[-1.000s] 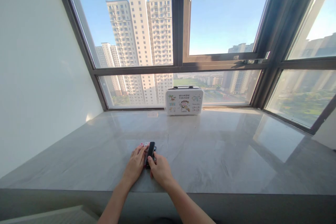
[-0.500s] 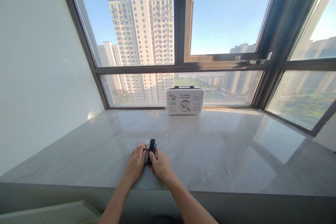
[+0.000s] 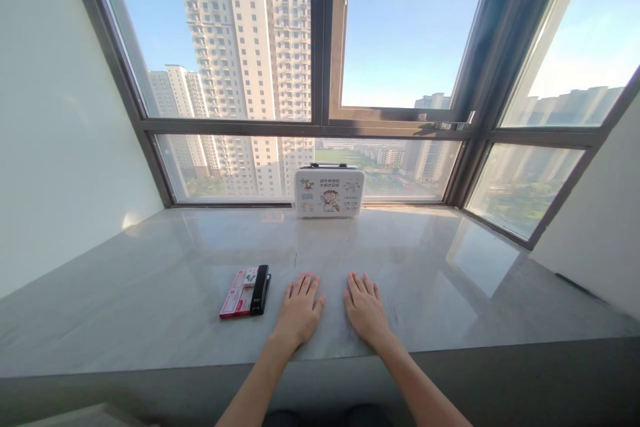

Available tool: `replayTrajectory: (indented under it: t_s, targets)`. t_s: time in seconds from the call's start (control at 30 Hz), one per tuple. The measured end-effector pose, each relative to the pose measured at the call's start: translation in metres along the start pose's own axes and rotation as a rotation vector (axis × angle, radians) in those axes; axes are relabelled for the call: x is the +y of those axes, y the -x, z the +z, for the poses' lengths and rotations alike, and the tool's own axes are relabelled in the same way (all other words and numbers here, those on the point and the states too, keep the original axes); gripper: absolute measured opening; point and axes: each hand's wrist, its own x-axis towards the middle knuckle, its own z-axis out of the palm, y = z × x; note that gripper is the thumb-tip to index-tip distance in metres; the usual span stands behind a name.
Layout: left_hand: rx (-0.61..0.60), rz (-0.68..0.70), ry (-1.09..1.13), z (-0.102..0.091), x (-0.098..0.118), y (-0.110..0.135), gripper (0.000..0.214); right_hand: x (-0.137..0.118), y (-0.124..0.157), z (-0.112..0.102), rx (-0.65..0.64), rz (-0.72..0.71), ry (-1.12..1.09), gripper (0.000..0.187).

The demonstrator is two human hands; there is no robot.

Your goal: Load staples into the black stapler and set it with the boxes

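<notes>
A white case (image 3: 329, 192) at 12 o'clock on the window ledge (image 3: 150, 293) carried the only print of any size. Two short lines of dark Chinese characters stood at the top middle of its front, above cartoon pictures, too small to read. A red pack (image 3: 239, 293) at 9 o'clock from the left hand (image 3: 299, 307) bore a white label with a dark mark, also illegible. No brand or number could be made out.

Both hands, left hand (image 3: 299, 307) and right hand (image 3: 365, 305), lie flat on the marble sill (image 3: 450, 293); beside the left, apparently a black stapler (image 3: 261, 289) on a red packet (image 3: 237, 293).
</notes>
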Motion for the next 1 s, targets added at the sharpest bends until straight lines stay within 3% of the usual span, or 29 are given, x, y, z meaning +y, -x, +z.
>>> replayTrajectory:
  t_s: [0.17,1.0]
  targets:
    - [-0.028,-0.037,-0.119,0.018,-0.011,-0.003,0.056,-0.014,0.006,0.003,-0.040,0.031,0.149,0.061]
    - [-0.063,-0.072,-0.137,0.012,-0.007,0.001,0.056,-0.015,0.006,-0.001,-0.030,0.025,0.169,0.061]
